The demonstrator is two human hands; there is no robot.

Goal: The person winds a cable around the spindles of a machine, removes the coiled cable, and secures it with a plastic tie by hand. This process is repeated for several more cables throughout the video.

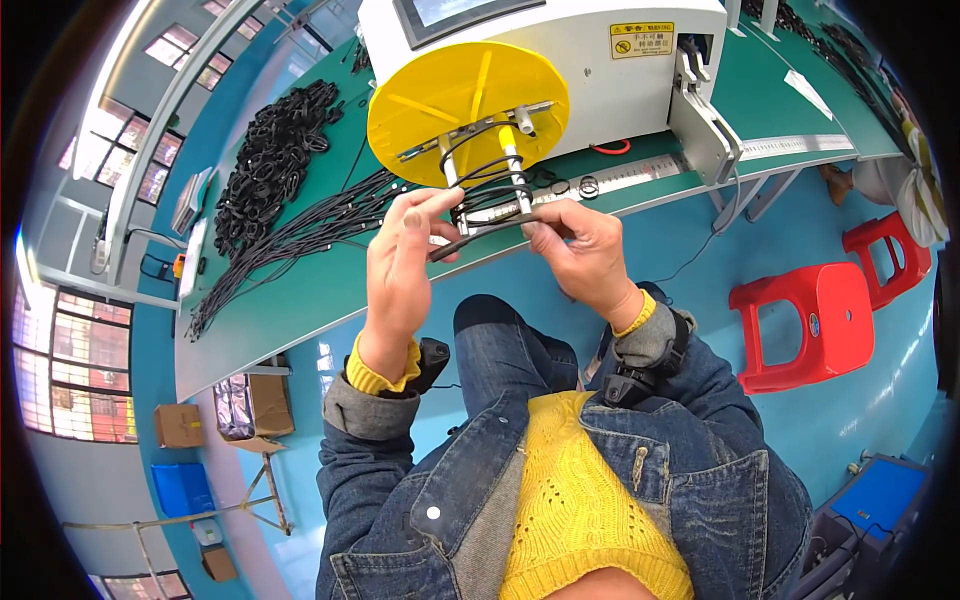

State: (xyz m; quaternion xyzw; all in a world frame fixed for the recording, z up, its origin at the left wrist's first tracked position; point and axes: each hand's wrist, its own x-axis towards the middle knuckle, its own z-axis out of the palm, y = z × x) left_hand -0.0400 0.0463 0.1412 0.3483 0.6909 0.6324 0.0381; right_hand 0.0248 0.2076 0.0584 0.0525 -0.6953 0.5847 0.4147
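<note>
A black cable (480,190) is wound in several turns around two pale metal posts that stick out of a yellow disc (410,110). One post has a yellow sleeve at its base. My right hand (590,250) pinches the cable at the tip of the right post, with thumb and forefinger together. Beside the left post, my left hand (402,268) has its curled fingers at the cable's thick end piece, while its forefinger reaches toward the coil. Part of its grip is hidden behind the hand. Between both hands the cable's end section slopes down to the left.
Behind the disc stands a white machine (620,100) with a metal bracket (705,125). Bundled black cables (275,160) and long loose cables (300,235) cover the green table's left side. A steel ruler (640,172) lies along its front. Red stools (815,325) stand at right.
</note>
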